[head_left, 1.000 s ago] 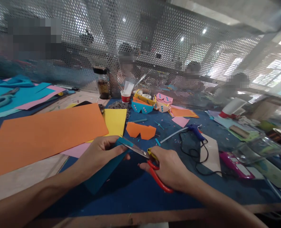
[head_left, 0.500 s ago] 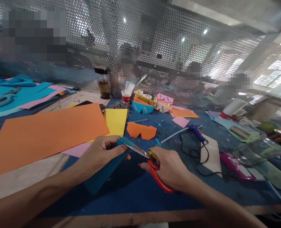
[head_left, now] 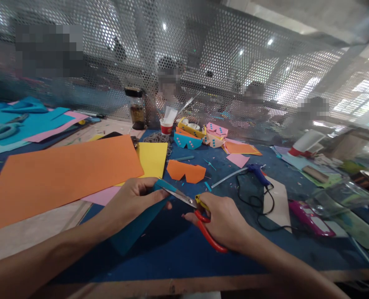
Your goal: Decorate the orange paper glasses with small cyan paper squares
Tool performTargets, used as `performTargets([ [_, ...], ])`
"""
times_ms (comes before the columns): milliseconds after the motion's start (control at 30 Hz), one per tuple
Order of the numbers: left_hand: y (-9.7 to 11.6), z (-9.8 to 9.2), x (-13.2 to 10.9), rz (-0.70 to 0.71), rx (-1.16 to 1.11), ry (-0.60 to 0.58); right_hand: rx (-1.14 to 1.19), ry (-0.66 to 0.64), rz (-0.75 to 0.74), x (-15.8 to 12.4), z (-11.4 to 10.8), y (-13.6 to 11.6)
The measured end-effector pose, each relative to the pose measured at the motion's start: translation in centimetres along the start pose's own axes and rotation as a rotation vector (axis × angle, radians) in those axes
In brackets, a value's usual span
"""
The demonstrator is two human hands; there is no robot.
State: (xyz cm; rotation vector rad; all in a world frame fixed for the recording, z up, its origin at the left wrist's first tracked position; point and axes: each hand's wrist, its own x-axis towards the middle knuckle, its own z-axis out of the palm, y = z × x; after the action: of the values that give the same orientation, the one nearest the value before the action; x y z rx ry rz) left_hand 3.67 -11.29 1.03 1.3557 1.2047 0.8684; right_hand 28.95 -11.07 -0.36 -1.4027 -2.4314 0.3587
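Scarcely any movement since half a second ago: same grips, same place for the blades, just a slight drift of the whole view. Nearest: wooden edge of blue-topped table. Above it, left hand clamped on blue sheet, thumb over the upper part, rest of sheet sloping down below the hand. Right hand closed around red and yellow handles of scissors; blades at upper edge of blue sheet, just beside left thumb. To the left, large orange sheet overlapping yellow sheet. To the right, magenta object with pale panels. Just beyond blades, orange mask-shaped cutout; off to its right, blue glue gun, dark cord looped. Farther: blue mask-shaped cutout with small pink squares, beside yellow and pink ones. Behind, red-and-white cup, print too small to read; near it, dark-lidded jar. Farthest: perforated screen, blurred people beyond.
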Motion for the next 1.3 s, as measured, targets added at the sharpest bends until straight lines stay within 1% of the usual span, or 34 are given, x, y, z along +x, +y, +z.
performTargets([
  [233,-0.09,-0.03,0.05,0.019,-0.015,-0.016,-0.022,-0.007,0.001,0.06,0.14,0.08],
  [433,-0.6,-0.13,0.32,0.045,-0.023,-0.022,-0.044,0.0,-0.007,-0.08,0.31,0.33],
  [633,-0.91,-0.18,0.33,0.022,-0.019,-0.024,-0.044,0.016,-0.011,-0.05,0.37,0.42],
  [933,-0.51,-0.07,0.31,0.022,0.0,-0.022,-0.083,0.031,-0.007,-0.09,0.29,0.38],
  [1300,-0.72,-0.21,0.18,-0.011,-0.024,-0.031,-0.105,0.04,-0.015,-0.04,0.27,0.48],
])
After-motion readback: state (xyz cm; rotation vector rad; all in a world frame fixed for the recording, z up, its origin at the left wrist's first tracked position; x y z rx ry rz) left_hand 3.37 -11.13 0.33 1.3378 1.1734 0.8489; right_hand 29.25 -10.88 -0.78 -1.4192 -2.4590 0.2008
